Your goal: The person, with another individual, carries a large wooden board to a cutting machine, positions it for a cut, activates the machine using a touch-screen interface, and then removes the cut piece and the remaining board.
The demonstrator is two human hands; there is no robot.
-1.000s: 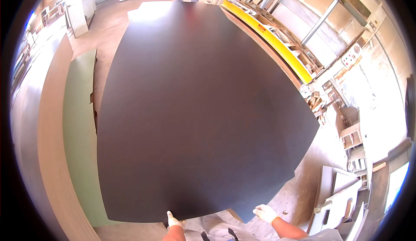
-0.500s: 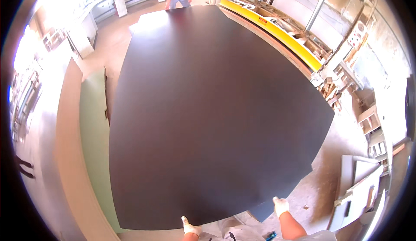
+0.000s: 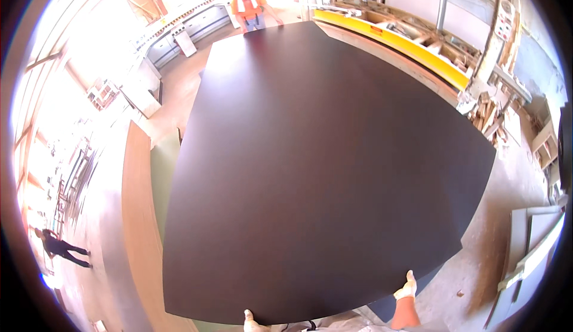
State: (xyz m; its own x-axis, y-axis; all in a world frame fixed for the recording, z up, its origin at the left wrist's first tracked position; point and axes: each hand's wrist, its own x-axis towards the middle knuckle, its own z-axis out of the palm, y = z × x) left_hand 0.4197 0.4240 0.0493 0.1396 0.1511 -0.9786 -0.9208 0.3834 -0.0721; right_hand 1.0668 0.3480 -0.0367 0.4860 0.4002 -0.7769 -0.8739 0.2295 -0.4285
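Where the workshop floor point(image 3: 179, 93) runs pale and dusty under strong light from the upper left, a large dark brown panel point(image 3: 322, 177) lies flat and fills most of the view, its far end reaching a co-worker in an orange vest point(image 3: 249, 7) who stands at that edge. Along the panel's right side a long yellow-edged machine bed point(image 3: 394, 42) runs close beside it, with stacked timber offcuts point(image 3: 492, 114) near the far right corner. On the left a tan board point(image 3: 138, 230) and a green board point(image 3: 162, 183) lie just beside the panel, partly under its edge. Open floor shows at the upper left and again at the lower right, where grey boards point(image 3: 537, 242) lean. A second person in dark clothes point(image 3: 59, 248) stands well apart at the far left.

At the near edge, the gloved right hand point(image 3: 407, 286) is clamped on the panel's rim, fingers over the top. The gloved left hand point(image 3: 255, 322) meets the same edge at the bottom of the frame; it appears closed on the rim, though it is largely cut off.
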